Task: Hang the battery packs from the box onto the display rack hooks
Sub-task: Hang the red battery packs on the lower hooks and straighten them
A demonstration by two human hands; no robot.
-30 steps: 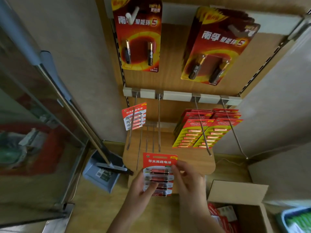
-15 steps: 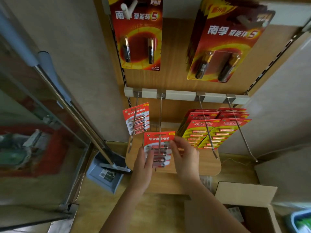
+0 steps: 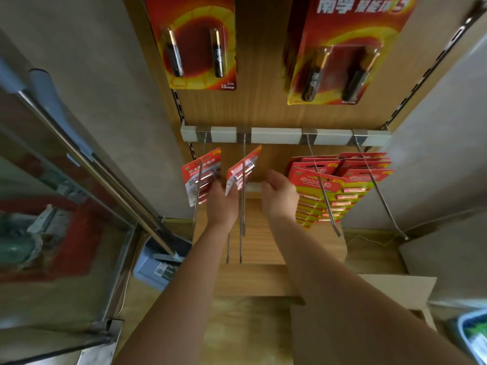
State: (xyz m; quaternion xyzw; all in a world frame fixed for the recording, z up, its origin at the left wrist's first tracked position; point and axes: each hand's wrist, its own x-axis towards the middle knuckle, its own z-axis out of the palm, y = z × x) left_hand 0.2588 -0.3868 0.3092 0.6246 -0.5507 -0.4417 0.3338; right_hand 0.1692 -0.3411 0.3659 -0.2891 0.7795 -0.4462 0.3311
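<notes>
A red battery pack [image 3: 243, 167] hangs tilted on the second hook [image 3: 243, 219] of the display rack's white rail [image 3: 276, 135]. My left hand [image 3: 222, 201] holds the pack's lower edge from below. My right hand [image 3: 279, 193] hovers just right of it, fingers loosely bent, holding nothing. Another red pack [image 3: 201, 177] hangs on the first hook. Several red-and-yellow packs [image 3: 329, 191] fill the third hook, and more packs [image 3: 366, 169] hang on the fourth. The cardboard box [image 3: 395, 288] shows at the lower right, mostly hidden behind my right forearm.
Two large battery cards [image 3: 200, 43] [image 3: 342, 48] hang on the upper wooden panel. A glass door with a metal handle [image 3: 87, 164] stands at the left, a blue dustpan [image 3: 158, 270] at its foot. A wooden base shelf [image 3: 258, 280] lies below the hooks. A blue basket [image 3: 471, 335] sits at the far right.
Both hands lifted the red pack from waist height and slid it back along the second hook toward the rail. My right hand has let go of it. The camera moved closer.
</notes>
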